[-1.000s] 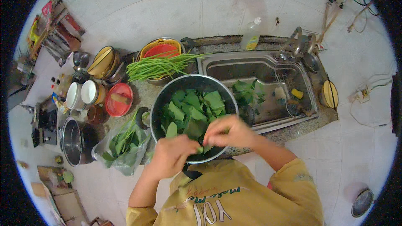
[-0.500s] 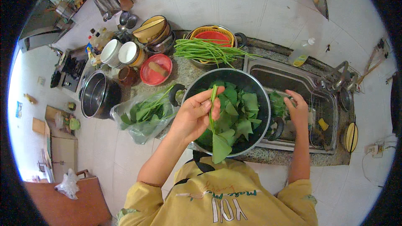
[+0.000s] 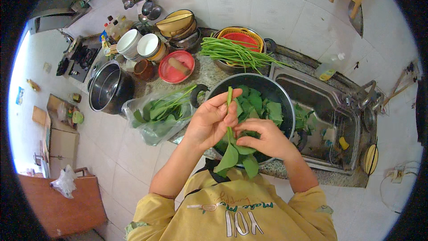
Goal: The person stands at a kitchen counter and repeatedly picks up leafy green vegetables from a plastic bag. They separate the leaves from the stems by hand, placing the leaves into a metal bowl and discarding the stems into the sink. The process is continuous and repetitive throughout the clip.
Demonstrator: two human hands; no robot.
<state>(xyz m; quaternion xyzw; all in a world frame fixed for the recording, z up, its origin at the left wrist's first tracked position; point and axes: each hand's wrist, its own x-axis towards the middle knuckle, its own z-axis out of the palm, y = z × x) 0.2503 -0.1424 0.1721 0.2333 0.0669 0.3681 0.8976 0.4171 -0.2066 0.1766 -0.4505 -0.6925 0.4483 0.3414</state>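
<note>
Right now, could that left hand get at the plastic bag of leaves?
Probably yes: the plastic bag lies just left of the left hand, seemingly unobstructed, though its fingers pinch a green stem.

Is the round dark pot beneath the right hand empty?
No, partly filled: loose green leaves lie inside the pot, its far inner wall bare.
</note>
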